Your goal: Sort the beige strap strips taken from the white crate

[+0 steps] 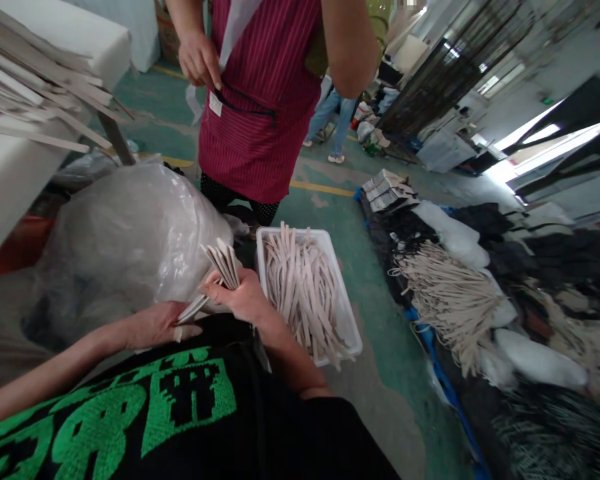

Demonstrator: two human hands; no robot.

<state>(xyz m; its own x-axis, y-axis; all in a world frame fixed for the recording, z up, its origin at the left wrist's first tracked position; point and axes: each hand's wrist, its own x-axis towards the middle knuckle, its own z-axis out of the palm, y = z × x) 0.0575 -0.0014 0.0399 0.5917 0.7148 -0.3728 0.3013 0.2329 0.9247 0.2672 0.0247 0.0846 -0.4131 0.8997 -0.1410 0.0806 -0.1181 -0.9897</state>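
A bundle of beige fabric strips is gathered close to my body. My right hand is closed round its upper part, thumb across the strips, with their ends sticking up above the fist. Lower down, my left hand grips the other end of the same bundle; its fingertips are partly hidden, and a pale wrap shows on one finger. Just right of my right hand stands a white plastic tray, heaped with loose beige strips, some hanging over its near rim.
A large clear plastic bag bulges at the left. Long strips lie on a white table. A co-worker in a striped red apron stands ahead. Piled strip bundles and dark goods lie on the right.
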